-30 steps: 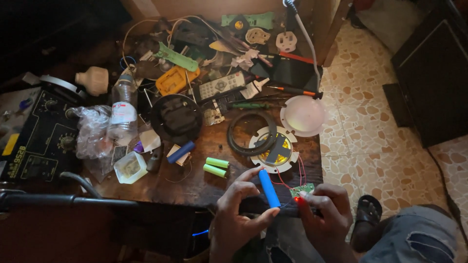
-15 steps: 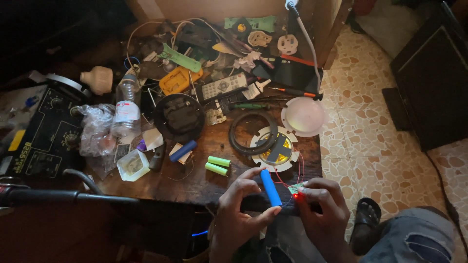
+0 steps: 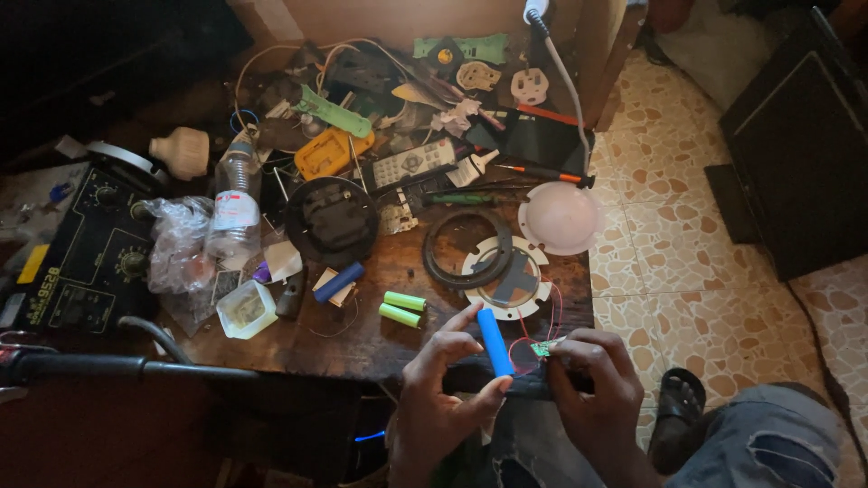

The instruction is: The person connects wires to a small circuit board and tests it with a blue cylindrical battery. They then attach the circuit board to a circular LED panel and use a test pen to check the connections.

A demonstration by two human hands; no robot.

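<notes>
Left hand (image 3: 434, 398) pinches a blue battery cell (image 3: 495, 342) end to end: one finger on the top end, thumb on the bottom end, fingers clamped. The cell sits at the near edge of the wooden table (image 3: 362, 339), just in front of the person's lap, tilted a little off upright.

Right hand (image 3: 592, 375) is closed on a small green circuit board (image 3: 543, 347), fingertips pressed together on it, a red glow at the board. Thin red wires (image 3: 524, 348) loop between board and cell area; exact joint not visible.

Handling, as a judgement: cell is rigid, smooth, round, fairly light, likely to roll or slip, so best gripped across the ends or around the middle. Board is tiny, light, stiff but delicate; hold by the edges. Wires are thin and soft and would tear off if tugged.

Just beyond the hands: two green cells (image 3: 401, 307) lying side by side, another blue cell (image 3: 338, 282), a white round disc with cut-outs (image 3: 511, 276) and a black ring (image 3: 463, 248) overlapping it. Left of these a small white tub (image 3: 244, 309) and a clear plastic bottle (image 3: 233, 208). Further back a white dome cover (image 3: 561, 217), a remote control (image 3: 414, 164), a yellow box (image 3: 333, 154), and at far left a black instrument with knobs (image 3: 90, 258). Tiled floor (image 3: 687, 235) on the right.
</notes>
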